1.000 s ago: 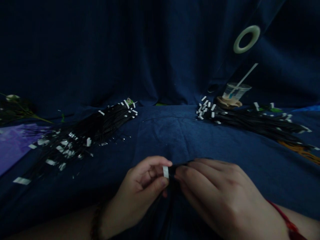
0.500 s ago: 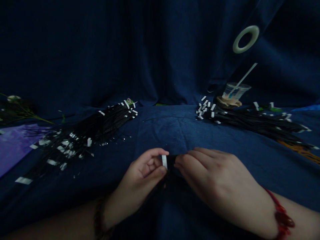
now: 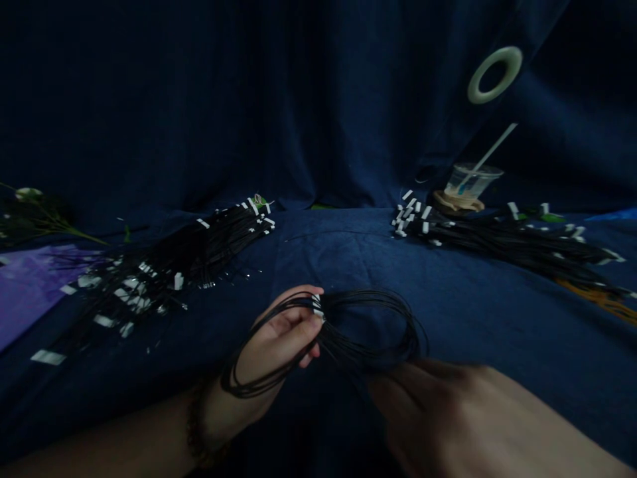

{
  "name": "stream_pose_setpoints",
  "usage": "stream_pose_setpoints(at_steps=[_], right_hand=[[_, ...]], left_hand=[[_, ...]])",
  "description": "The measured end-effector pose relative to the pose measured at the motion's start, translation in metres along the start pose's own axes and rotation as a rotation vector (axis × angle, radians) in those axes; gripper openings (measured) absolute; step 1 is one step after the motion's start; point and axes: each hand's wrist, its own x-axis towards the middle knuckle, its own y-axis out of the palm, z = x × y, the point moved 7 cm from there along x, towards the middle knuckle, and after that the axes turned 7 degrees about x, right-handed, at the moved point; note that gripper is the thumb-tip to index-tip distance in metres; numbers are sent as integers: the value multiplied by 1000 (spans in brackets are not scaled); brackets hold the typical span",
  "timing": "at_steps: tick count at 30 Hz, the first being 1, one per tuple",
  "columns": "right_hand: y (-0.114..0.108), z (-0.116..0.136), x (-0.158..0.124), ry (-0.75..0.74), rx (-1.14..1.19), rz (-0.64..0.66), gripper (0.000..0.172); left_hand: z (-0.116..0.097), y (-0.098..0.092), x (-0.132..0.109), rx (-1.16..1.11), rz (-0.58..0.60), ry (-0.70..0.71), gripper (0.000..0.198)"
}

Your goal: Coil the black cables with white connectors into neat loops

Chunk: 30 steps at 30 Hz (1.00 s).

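My left hand (image 3: pixel 283 335) pinches a bundle of thin black cords (image 3: pixel 378 325) at their small white tags (image 3: pixel 317 307), low in the middle of the view. The cords fan out in loops to the right and also curl back around my left wrist. My right hand (image 3: pixel 448 405) lies lower right, blurred, at the bottom of the looped cords; whether its fingers grip them is hidden. Everything rests over a dark blue cloth (image 3: pixel 348 259).
A heap of black tagged cords (image 3: pixel 174 265) lies at left, another heap (image 3: pixel 497 239) at right. A clear plastic cup with a straw (image 3: pixel 470 182) stands behind the right heap. A pale ring (image 3: pixel 492 74) hangs on the blue backdrop. Purple sheet (image 3: pixel 30 285) at far left.
The cords were bunched tight between both hands; now they have spread into wide loops. My right hand has pulled back toward me and down, while my left keeps the tagged end.
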Motion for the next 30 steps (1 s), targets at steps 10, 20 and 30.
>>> stream_pose_setpoints(at_steps=[10,20,30], right_hand=[[31,-28,18,377,391,243,20],[-35,-79,19,508,1502,245,20],[-66,-104,23,576,1233,-449,46]], left_hand=[[0,0,0,55,69,44,33],[0,-4,-2,66,42,77,31],[-3,-1,1,7,59,106,30]])
